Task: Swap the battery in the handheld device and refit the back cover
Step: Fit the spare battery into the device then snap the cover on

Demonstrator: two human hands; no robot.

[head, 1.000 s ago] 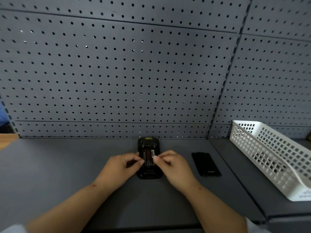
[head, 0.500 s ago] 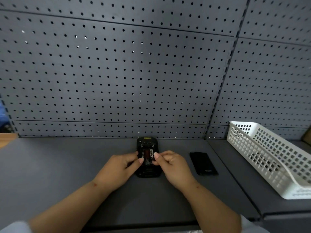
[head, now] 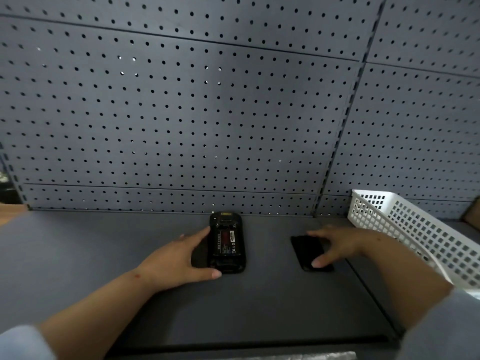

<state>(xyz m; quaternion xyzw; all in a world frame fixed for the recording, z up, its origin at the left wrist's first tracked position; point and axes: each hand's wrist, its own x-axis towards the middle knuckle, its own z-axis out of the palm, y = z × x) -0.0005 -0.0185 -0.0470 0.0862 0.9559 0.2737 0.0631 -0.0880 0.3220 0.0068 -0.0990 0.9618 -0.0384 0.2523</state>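
Head view: the handheld device (head: 226, 242) lies face down on the grey bench (head: 104, 255), close to the pegboard wall (head: 181, 113), with its long axis running away from me toward that wall. Its back is open, and the battery (head: 226, 241) with its red label sits in the bay.

My left hand (head: 179, 261) brackets the device from its left: fingers spread along the left edge and the thumb curled round the near end. It is a loose, steadying hold, not a closed grip.

The back cover (head: 309, 252) is the dark flat slab to the right of the device, apart from it, and it lies roughly parallel to it, its far end tipped slightly left. My right hand (head: 340, 245) is over it, reaching in from the right, fingers splayed wide across its far part and the thumb (head: 318, 262) down near its near right corner. I am touching it, I think, but I cannot tell that I have pinched it yet.

What matters next, as I judge it, is that the cover lies to the right of the bay and already points the same way. My right hand is on the cover, so it is the one to lift it. I should need only to carry it left, without turning it, while my left hand keeps the device from sliding. The white basket (head: 415, 229) stands to the right of my forearm, clear of that path.
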